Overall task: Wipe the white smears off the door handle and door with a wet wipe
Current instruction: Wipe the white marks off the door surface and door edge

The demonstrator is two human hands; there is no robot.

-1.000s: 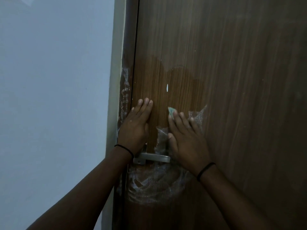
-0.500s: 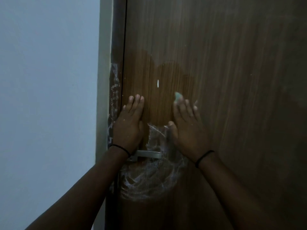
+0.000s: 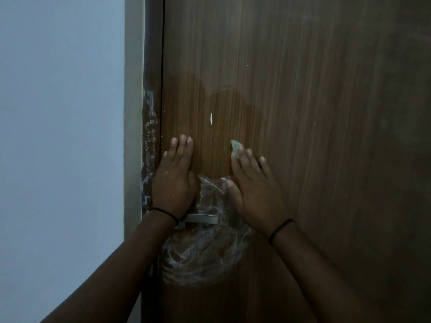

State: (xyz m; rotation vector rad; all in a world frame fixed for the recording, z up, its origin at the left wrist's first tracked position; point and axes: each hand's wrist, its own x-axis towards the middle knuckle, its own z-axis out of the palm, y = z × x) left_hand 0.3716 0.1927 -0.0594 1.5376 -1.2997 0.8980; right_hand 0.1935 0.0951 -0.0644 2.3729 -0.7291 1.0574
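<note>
The brown wooden door (image 3: 314, 113) fills the right of the view. A metal lever handle (image 3: 203, 218) sticks out between my wrists. White smears (image 3: 205, 255) swirl around and below the handle, and more run down the door frame (image 3: 149, 141). My left hand (image 3: 173, 183) lies flat on the door by its edge, fingers together, holding nothing. My right hand (image 3: 254, 192) presses flat on the door with a pale green wet wipe (image 3: 235, 145) under it; only a corner shows past the fingertips. A darker wet patch spreads above both hands.
A pale wall (image 3: 60, 136) stands left of the frame. A small white fleck (image 3: 211, 118) marks the door above my hands. Both wrists wear a thin black band.
My right hand with the wipe has slid up and a little right from beside the handle; the white smear that showed beside its fingertips is no longer seen. My left hand stays pressed in place.
</note>
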